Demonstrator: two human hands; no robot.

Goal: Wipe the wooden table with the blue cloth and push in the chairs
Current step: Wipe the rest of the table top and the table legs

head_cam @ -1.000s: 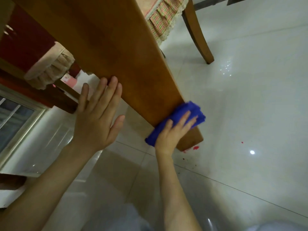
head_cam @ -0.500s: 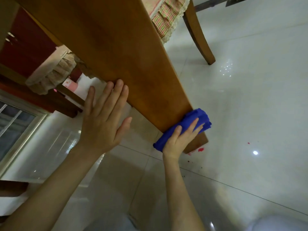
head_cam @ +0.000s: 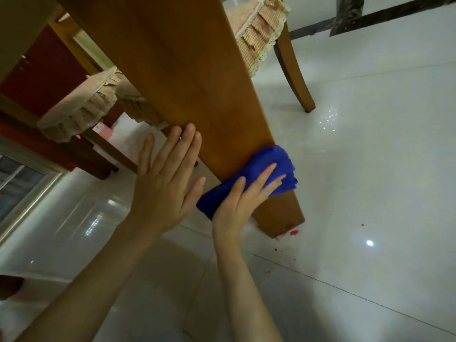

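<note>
A broad wooden table leg slants down to the white floor. The folded blue cloth is pressed flat against the lower part of the leg by my right hand, whose fingers are spread over it. My left hand lies open, fingertips resting on the leg's left edge just above the cloth. A chair with a checked frilled cushion and a curved wooden leg stands to the right of the table leg. Two chairs with beige frilled cushions stand on the left.
Glossy white floor tiles spread to the right, with red specks by the foot of the table leg. A red cabinet base and a window frame lie at left. A dark skirting strip runs at the top right.
The view has swung, so the table leg and both hands sit further right in it. My right hand and the cloth have slid slightly up the leg; my left hand stays on the edge.
</note>
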